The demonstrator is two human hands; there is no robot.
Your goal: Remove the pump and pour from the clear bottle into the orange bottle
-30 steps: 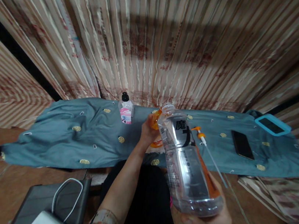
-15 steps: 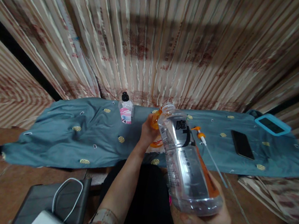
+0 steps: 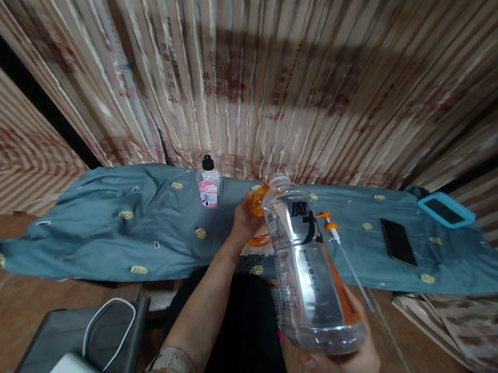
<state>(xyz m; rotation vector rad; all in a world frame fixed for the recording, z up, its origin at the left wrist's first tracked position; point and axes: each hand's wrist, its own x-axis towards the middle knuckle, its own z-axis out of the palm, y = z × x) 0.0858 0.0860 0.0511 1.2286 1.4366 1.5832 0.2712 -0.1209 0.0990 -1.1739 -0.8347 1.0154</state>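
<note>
My right hand (image 3: 346, 370) is wrapped round the base of a large clear plastic bottle (image 3: 310, 281) with black lettering and an orange label patch. The bottle leans, its uncapped mouth pointing away and to the left. My left hand (image 3: 246, 214) grips an orange see-through container (image 3: 258, 201) beside the bottle's neck. Much of that container hides behind the hand and bottle, so its full shape is unclear. Just right of the clear bottle lies an orange and white pump head (image 3: 332, 228) with a long thin tube.
A bottle with a black cap and pink label (image 3: 209, 190) stands left on the teal patterned cloth (image 3: 100, 221). To the right are a black phone (image 3: 397, 241) and a blue-framed object (image 3: 447, 209). A white cable (image 3: 112, 321) lies on a grey surface at lower left.
The view has shifted slightly. Both hands keep their grips, and the clear bottle stays tilted with its mouth near the orange container.
</note>
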